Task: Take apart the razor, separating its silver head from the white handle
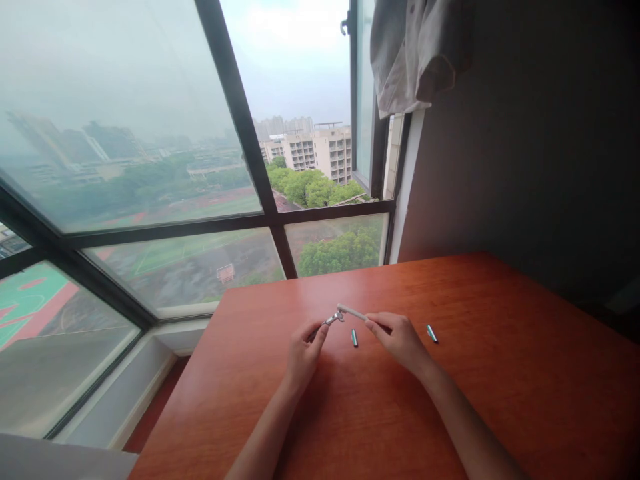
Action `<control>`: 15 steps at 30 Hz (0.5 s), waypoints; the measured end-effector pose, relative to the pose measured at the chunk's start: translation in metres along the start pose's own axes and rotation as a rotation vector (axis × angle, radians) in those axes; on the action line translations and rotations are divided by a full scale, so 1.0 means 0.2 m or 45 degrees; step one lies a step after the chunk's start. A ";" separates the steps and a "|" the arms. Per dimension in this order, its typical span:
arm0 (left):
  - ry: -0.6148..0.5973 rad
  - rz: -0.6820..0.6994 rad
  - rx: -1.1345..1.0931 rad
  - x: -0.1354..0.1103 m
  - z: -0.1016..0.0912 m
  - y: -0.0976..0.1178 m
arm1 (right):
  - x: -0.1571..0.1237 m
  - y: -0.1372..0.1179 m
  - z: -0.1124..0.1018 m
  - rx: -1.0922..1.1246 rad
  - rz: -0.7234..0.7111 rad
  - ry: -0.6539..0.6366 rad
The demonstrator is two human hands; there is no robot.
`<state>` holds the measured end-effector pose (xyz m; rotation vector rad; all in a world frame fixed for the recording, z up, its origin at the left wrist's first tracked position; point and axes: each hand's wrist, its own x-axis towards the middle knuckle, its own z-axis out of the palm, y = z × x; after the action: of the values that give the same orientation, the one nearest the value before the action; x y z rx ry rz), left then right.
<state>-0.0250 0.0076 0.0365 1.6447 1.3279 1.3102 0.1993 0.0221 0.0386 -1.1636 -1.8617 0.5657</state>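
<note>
Both my hands are over a reddish wooden table [500, 373]. My left hand [303, 350] pinches a small silver metal piece [334, 318] between thumb and fingers. My right hand [397, 339] is closed round one end of a thin pale stick [351, 311], whose far tip nearly meets the metal piece. Between my hands a short teal-and-silver tube [355, 338] lies on the table. A second teal tube [432, 334] lies just right of my right hand.
The table stands in a corner against a large dark-framed window [240, 113] on the left and a dark wall [540, 133] on the right. A pale garment [415, 53] hangs at the top by the open window pane.
</note>
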 end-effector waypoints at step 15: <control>0.052 -0.077 -0.005 0.01 0.00 -0.01 | 0.00 -0.01 -0.01 0.076 -0.024 -0.071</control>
<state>-0.0260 0.0096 0.0363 1.5708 1.3876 1.3167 0.2001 0.0207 0.0409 -1.1002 -1.8881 0.6445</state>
